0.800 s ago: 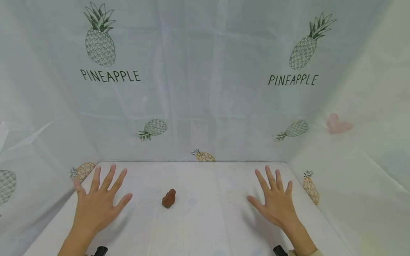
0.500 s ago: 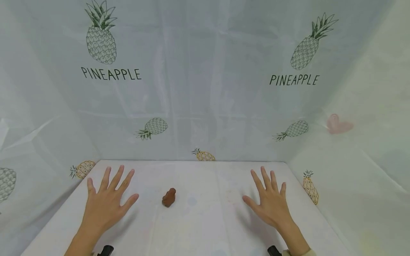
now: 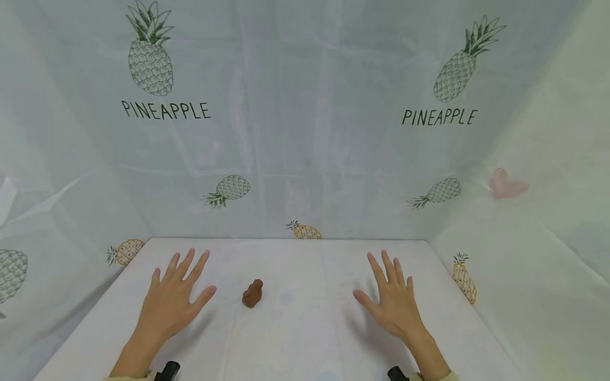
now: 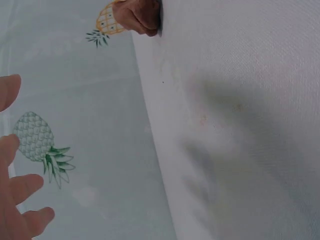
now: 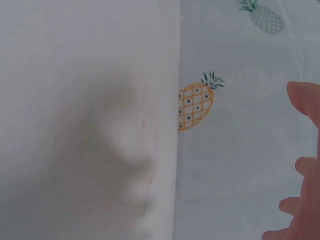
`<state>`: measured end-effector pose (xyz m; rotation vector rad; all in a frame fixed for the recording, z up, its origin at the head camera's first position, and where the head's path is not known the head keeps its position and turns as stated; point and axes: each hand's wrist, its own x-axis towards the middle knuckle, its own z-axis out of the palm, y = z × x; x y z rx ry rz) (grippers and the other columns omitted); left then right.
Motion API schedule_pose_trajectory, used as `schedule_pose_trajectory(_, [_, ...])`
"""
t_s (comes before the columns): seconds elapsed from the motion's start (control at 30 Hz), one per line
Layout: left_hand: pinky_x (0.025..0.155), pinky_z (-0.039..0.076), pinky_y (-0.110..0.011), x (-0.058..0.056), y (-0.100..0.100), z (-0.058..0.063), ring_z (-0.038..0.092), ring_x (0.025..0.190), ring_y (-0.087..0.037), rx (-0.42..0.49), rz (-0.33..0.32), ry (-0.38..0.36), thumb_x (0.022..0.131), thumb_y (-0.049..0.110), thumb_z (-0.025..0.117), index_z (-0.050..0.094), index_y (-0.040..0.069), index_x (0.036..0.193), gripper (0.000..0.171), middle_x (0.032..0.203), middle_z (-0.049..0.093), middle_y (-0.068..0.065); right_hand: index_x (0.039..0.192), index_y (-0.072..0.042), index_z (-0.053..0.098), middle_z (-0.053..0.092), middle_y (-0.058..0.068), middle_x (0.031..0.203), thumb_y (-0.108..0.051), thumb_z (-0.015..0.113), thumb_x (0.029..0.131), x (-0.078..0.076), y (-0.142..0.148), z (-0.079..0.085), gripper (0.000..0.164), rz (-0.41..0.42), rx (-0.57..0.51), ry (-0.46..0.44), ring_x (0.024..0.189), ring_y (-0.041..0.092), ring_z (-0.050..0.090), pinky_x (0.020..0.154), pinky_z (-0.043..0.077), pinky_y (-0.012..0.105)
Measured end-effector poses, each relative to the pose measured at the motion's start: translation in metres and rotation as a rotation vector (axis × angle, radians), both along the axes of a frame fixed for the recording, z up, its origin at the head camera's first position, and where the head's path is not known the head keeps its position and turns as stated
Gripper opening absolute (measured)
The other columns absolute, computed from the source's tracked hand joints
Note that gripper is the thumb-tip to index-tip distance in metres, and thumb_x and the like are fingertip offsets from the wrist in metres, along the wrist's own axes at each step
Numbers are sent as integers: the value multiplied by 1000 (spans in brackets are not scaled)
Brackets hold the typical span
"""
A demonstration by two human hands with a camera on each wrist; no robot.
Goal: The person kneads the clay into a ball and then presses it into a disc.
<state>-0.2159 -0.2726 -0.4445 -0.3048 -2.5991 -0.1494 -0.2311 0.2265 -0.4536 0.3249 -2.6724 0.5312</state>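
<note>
A small reddish-brown lump (image 3: 252, 293), with an uneven, knobbly outline, lies on the white table left of its middle. The same lump (image 4: 140, 16) shows at the top of the left wrist view, cut off by the frame's edge. My left hand (image 3: 170, 301) hovers over the table to the left of the lump, fingers spread and thumb pointing towards it. Farther off on the other side is my right hand (image 3: 393, 304), also spread above the surface and casting a shadow. Neither hand touches or holds anything. In the right wrist view, parts of the right fingers (image 5: 305, 205) appear at the right edge.
The white table (image 3: 295, 344) ends at a back edge against a hanging pale sheet (image 3: 305, 132) printed with pineapples. Sheets also hang along the left and right sides. A black strapped piece (image 3: 168, 370) sits at the left wrist, another (image 3: 396, 373) at the right.
Both hands have moved inward, the left hand rightwards closer to the brown lump, the right hand leftwards. Fingers stay spread. The lump has not moved on the table.
</note>
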Motion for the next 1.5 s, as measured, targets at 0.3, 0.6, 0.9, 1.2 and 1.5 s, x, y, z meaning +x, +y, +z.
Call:
schedule_pose_trajectory(0.3, [113,30,-80,-2,11,-3,34,150,-55,128,-36,-125,102,58,64,32,21,169,83,167,39,-24,170,-23,27,21,20,175,-55,66,101,-1,-8,-4,86,30,-137,-15,154,55,26,109,30,84])
schedule_pose_trajectory(0.6, [99,48,-73,-8,22,-9,50,140,-51,244,-85,-132,100,54,70,43,20,164,77,162,46,-21,169,-21,28,21,20,174,-52,64,104,-5,-18,-5,81,63,-312,-99,152,56,31,96,41,86])
schedule_pose_trajectory(0.9, [100,49,-72,-13,31,-14,55,136,-48,315,-116,-165,100,49,73,57,18,154,65,155,54,-19,167,-19,31,25,20,171,-44,60,108,-5,-29,-7,71,157,-581,-213,152,49,33,112,36,75])
schedule_pose_trajectory(1.2, [105,49,-67,-16,37,-17,56,138,-42,387,-136,-213,100,50,73,58,19,153,63,152,58,-11,165,-26,35,28,15,171,-47,58,108,-3,-41,-7,64,155,-760,-330,152,45,37,114,39,70])
schedule_pose_trajectory(1.5, [96,56,-61,-24,50,-19,68,120,-35,460,-141,-270,96,33,82,60,16,151,62,146,63,-13,163,-17,38,33,19,168,-41,59,109,-4,-54,-13,63,200,-839,-330,146,42,46,107,53,51])
